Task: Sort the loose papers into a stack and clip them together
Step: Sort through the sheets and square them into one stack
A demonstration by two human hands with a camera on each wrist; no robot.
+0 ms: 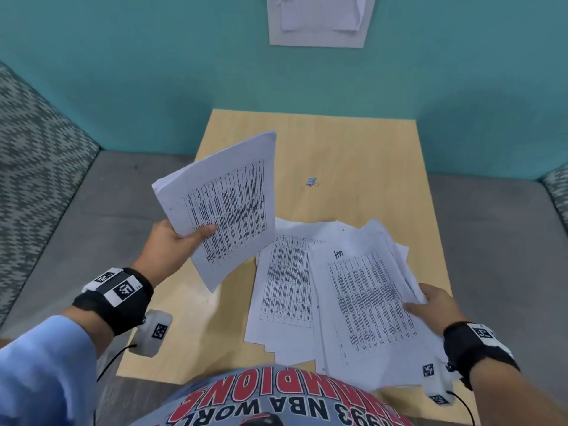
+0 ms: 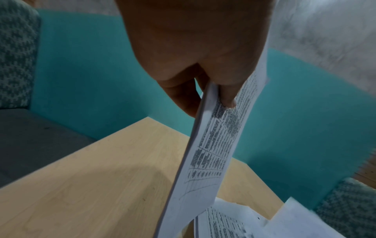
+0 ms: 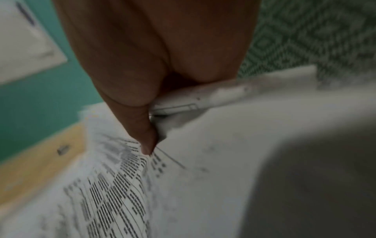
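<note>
My left hand [image 1: 181, 238] grips a gathered stack of printed sheets [image 1: 227, 204] and holds it tilted above the wooden table [image 1: 353, 155], thumb on top; the left wrist view shows the stack [image 2: 205, 154] edge-on with the thumb [image 2: 227, 96] pressed on it. Loose printed papers [image 1: 289, 290] lie fanned over the table's near right part. My right hand [image 1: 430, 302] pinches the right edge of the top loose sheets [image 1: 368, 302]; up close its thumb [image 3: 146, 145] presses on the paper [image 3: 114, 193]. A small binder clip [image 1: 312, 181] lies on the table beyond the papers.
The table stands against a teal wall [image 1: 123, 87] with a white sheet [image 1: 319, 20] pinned on it. Grey seat cushions [image 1: 92, 229] and patterned upholstery [image 1: 33, 149] flank the table. Bare tabletop [image 2: 81, 185] lies under the left hand.
</note>
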